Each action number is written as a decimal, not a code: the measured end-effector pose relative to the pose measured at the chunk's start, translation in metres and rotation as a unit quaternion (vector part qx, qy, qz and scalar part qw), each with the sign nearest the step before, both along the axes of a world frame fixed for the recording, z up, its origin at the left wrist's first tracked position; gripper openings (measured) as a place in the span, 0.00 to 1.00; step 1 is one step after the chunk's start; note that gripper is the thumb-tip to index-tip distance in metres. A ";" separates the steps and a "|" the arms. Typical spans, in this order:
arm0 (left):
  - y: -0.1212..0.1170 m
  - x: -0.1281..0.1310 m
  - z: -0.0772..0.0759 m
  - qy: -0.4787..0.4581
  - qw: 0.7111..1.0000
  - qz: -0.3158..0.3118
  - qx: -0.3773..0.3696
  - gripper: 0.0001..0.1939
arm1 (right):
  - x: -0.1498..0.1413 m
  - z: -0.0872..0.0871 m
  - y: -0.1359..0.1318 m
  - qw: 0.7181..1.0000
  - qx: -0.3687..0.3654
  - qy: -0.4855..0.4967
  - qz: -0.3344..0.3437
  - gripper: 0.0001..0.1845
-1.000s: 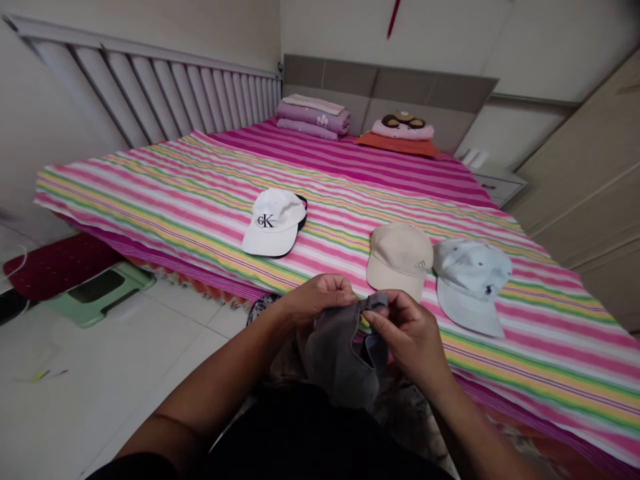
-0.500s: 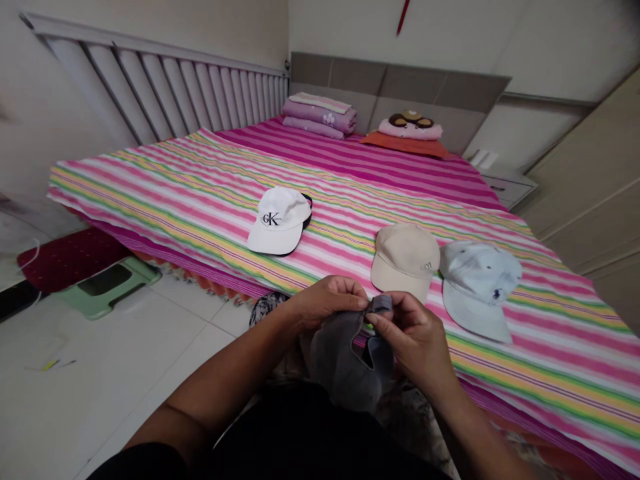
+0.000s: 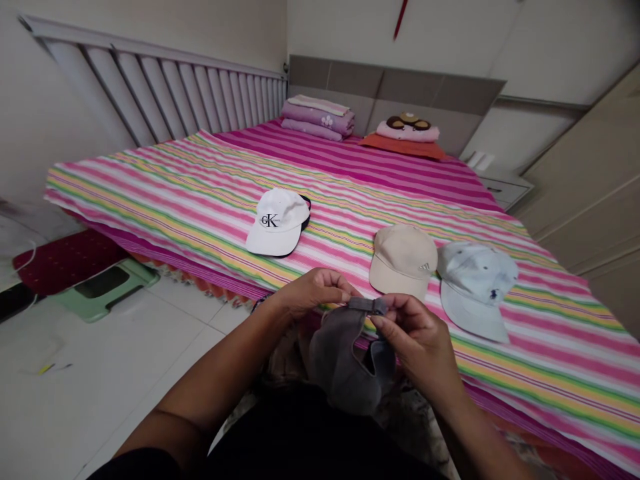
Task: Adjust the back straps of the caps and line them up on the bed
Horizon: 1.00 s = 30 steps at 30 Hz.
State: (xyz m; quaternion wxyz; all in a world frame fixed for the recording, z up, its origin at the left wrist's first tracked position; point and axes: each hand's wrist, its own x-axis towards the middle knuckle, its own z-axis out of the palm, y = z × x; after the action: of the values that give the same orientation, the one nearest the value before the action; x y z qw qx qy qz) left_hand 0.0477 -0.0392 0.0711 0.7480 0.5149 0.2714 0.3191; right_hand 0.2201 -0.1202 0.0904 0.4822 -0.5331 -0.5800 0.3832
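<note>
A grey cap [image 3: 340,360] hangs between my hands, its back opening facing me. My left hand [image 3: 317,293] is closed, pinching the left end of the cap's back strap [image 3: 364,305]. The strap's right end, near the buckle, is pinched by my closed right hand [image 3: 417,333]. Just beyond my hands, a beige cap [image 3: 404,257] rests on the bed, with a pale blue cap [image 3: 477,283] beside it on the right. Farther left lies a white cap [image 3: 278,220] with black letters, a dark strap or second cap edge showing behind it.
A striped sheet [image 3: 175,193] covers the bed. Folded purple bedding [image 3: 320,120] and a pink-and-orange stack [image 3: 403,143] lie by the headboard [image 3: 345,80]. A green stool [image 3: 105,293] stands on the tiled floor at left, near a white railing [image 3: 165,87].
My left hand has shifted slightly left along the strap, which now stretches flat between both hands. The other caps have stayed in place; the view has tilted slightly.
</note>
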 end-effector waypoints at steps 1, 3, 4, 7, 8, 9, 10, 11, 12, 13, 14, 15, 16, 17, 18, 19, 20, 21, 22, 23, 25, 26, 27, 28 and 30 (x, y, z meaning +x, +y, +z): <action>0.002 -0.002 -0.001 -0.001 1.000 -0.002 0.013 0.08 | 0.000 0.000 0.000 1.000 -0.005 0.011 0.001 0.14; 0.006 -0.007 -0.003 0.000 1.000 0.006 0.030 0.08 | 0.000 0.001 0.000 1.000 -0.008 0.025 -0.003 0.14; 0.007 -0.009 -0.004 0.003 0.999 0.012 0.032 0.08 | 0.000 0.001 0.000 1.000 -0.007 0.027 -0.008 0.14; 0.008 -0.012 -0.004 -0.020 1.000 0.010 0.018 0.08 | 0.000 0.001 0.001 1.000 0.000 0.017 -0.010 0.14; 0.007 -0.011 -0.003 -0.039 0.999 0.003 0.011 0.10 | 0.000 0.000 0.002 1.000 -0.001 0.011 -0.003 0.14; 0.005 -0.010 -0.002 -0.058 0.998 -0.007 0.005 0.12 | 0.000 -0.001 0.002 1.000 -0.002 0.006 0.005 0.14; 0.003 -0.008 -0.001 -0.069 0.997 -0.019 0.001 0.14 | -0.001 -0.002 0.003 1.000 -0.004 0.000 0.012 0.14; 0.001 -0.006 0.000 -0.068 0.997 -0.036 -0.002 0.16 | -0.001 -0.003 0.003 1.000 -0.004 -0.005 0.019 0.13; -0.001 -0.003 0.001 -0.058 0.997 -0.056 -0.006 0.17 | -0.002 -0.003 0.003 1.000 -0.003 -0.010 0.024 0.13; -0.003 -0.001 0.001 -0.044 0.996 -0.074 -0.014 0.17 | -0.003 -0.003 0.004 1.000 -0.004 -0.011 0.028 0.13; -0.005 0.002 0.001 -0.033 0.995 -0.089 -0.026 0.17 | -0.003 -0.002 0.004 0.999 -0.007 -0.009 0.033 0.13; -0.006 0.004 0.001 -0.029 0.994 -0.099 -0.041 0.16 | -0.003 -0.001 0.005 0.999 -0.018 0.000 0.040 0.13; -0.007 0.006 0.000 -0.034 0.993 -0.102 -0.057 0.15 | -0.003 0.000 0.005 0.998 -0.037 0.015 0.054 0.13; -0.007 0.008 -0.001 -0.043 0.991 -0.100 -0.073 0.14 | -0.003 0.002 0.006 0.995 -0.063 0.037 0.074 0.14; -0.007 0.009 -0.002 -0.051 0.990 -0.096 -0.085 0.13 | -0.002 0.003 0.007 0.989 -0.091 0.065 0.096 0.15; -0.007 0.010 -0.002 -0.055 0.990 -0.093 -0.096 0.13 | 0.000 0.005 0.008 0.982 -0.116 0.093 0.116 0.16; -0.007 0.010 -0.002 -0.054 0.989 -0.091 -0.104 0.13 | 0.001 0.006 0.009 0.975 -0.134 0.118 0.132 0.16; -0.007 0.010 -0.002 -0.048 0.989 -0.090 -0.110 0.13 | 0.002 0.007 0.009 0.970 -0.145 0.139 0.140 0.16; -0.007 0.009 -0.001 -0.038 0.988 -0.092 -0.114 0.12 | 0.003 0.008 0.010 0.967 -0.148 0.153 0.141 0.14; -0.007 0.009 -0.001 -0.024 0.989 -0.095 -0.114 0.12 | 0.004 0.008 0.011 0.967 -0.147 0.159 0.137 0.13; -0.007 0.008 0.001 0.003 0.990 -0.099 -0.105 0.10 | 0.004 0.007 0.013 0.969 -0.143 0.155 0.133 0.10; -0.008 0.008 0.001 0.011 0.990 -0.099 -0.099 0.09 | 0.004 0.007 0.013 0.970 -0.142 0.150 0.132 0.10; -0.008 0.007 0.002 0.016 0.991 -0.097 -0.094 0.09 | 0.003 0.006 0.014 0.970 -0.141 0.146 0.131 0.10; -0.008 0.007 0.002 0.015 0.991 -0.094 -0.091 0.08 | 0.003 0.005 0.014 0.971 -0.140 0.143 0.129 0.10; -0.008 0.006 0.002 0.008 0.992 -0.086 -0.088 0.08 | 0.002 0.003 0.015 0.972 -0.141 0.142 0.126 0.11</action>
State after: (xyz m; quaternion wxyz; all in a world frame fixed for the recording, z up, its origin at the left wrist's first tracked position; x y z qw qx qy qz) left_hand 0.0537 -0.0468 0.0733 0.8129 0.4710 0.2591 0.2240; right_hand 0.2223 -0.1052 0.0937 0.4279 -0.4583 -0.5079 0.5907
